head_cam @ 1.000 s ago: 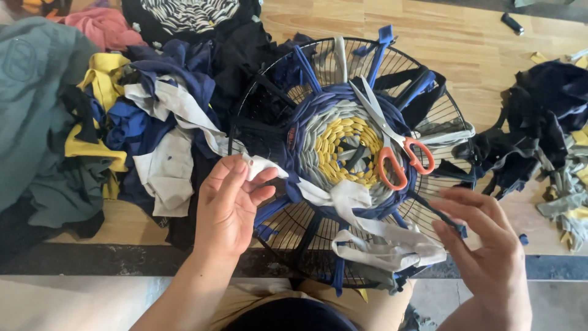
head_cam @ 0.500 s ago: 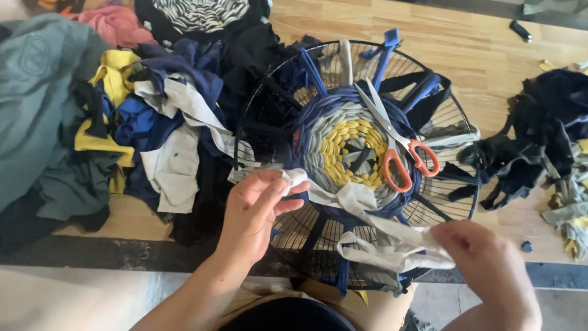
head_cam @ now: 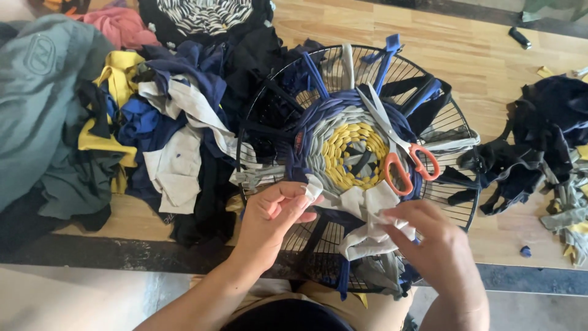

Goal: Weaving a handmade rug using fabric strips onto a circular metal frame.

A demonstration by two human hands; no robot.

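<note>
Seen from above, a person works at a wooden table [head_cam: 490,49] on a round black wire fan guard [head_cam: 456,132] used as a weaving frame. At its centre sits a woven disc of fabric strips [head_cam: 352,147], yellow in the middle, then grey, then blue at the edge. The left hand [head_cam: 272,217] pinches the end of a pale grey fabric strip [head_cam: 367,205] between thumb and fingertips at the disc's lower left edge. The right hand [head_cam: 429,236], fingers curled, grips the same strip lower down, just beside the disc's near edge (the strip's loose end hangs past the frame). Orange-handled scissors [head_cam: 404,153] lie closed on the disc. A heap of clothing [head_cam: 122,122] lies left of the frame; dark fabric scraps [head_cam: 545,135] lie right.
</note>
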